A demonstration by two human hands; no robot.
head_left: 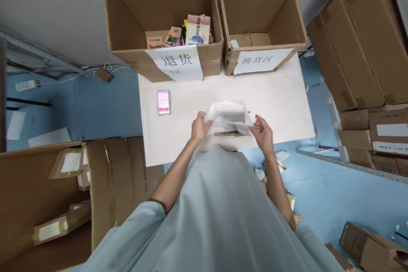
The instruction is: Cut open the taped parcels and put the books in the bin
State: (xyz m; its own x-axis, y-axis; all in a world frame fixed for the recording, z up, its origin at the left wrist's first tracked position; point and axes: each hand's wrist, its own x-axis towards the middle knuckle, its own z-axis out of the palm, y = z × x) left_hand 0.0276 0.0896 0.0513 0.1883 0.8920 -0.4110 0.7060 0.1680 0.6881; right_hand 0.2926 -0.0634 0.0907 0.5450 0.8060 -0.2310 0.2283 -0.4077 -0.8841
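A crumpled white sheet of thin wrapping material (227,115) is lifted over the front part of the white table. My left hand (200,128) pinches its left edge between thumb and fingers. At its lower right corner, my right hand (262,134) grips the sheet with the fingertips. A small red item (257,120) shows by the right fingers; its kind is unclear. Below the sheet, a strip of brown cardboard (230,134) lies near the table edge, mostly hidden.
Behind the table's surface (280,102) stand a left carton (130,56) holding books (198,29) and a right carton (299,34). A phone (164,103) lies left. A large box of parcels (119,178) sits lower left; stacked cartons (353,51) rise at right.
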